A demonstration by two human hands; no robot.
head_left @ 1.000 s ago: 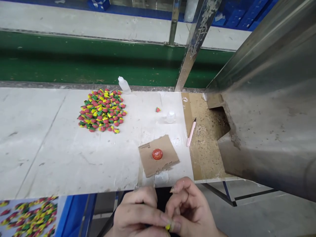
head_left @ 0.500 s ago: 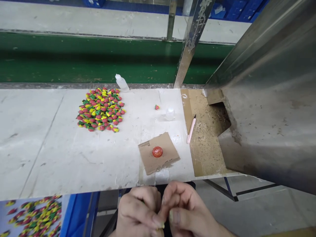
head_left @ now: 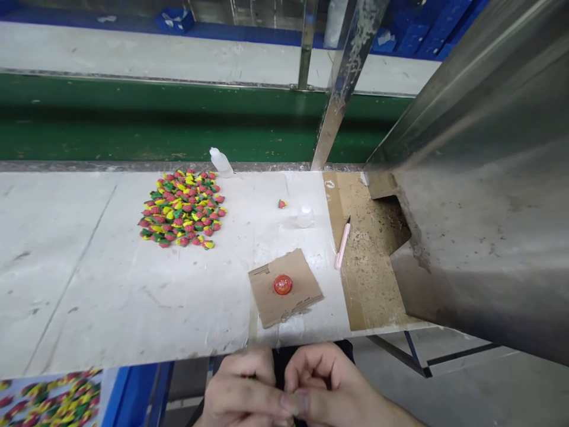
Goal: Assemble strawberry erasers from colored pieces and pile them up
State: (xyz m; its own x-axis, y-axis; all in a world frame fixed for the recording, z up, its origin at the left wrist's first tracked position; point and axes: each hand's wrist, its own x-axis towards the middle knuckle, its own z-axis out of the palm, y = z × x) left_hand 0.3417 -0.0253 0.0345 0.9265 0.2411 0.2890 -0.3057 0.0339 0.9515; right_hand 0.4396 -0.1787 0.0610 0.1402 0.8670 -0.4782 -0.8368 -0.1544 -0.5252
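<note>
A green conveyor belt (head_left: 133, 124) runs behind a white-topped workbench (head_left: 80, 296), and a stainless steel hood (head_left: 480, 225) fills the right side of the view. Below the bench's front edge, the left hand (head_left: 240, 394) and right hand (head_left: 333, 385) come together, their fingertips pressed close at the bottom of the frame. The fingers and frame edge hide the space between them, so any pinched item cannot be made out. Beyond the hands, the bench holds a heap of small strawberry-shaped pieces (head_left: 182, 207), with a plastic squeeze bottle (head_left: 221, 163) just behind it. Nearer the hands lie a cardboard scrap (head_left: 267, 296) bearing a red round disc (head_left: 283, 284) and a pink craft knife (head_left: 342, 243). More pieces show on a sheet (head_left: 48, 400) at lower left, cut off by the frame.
</note>
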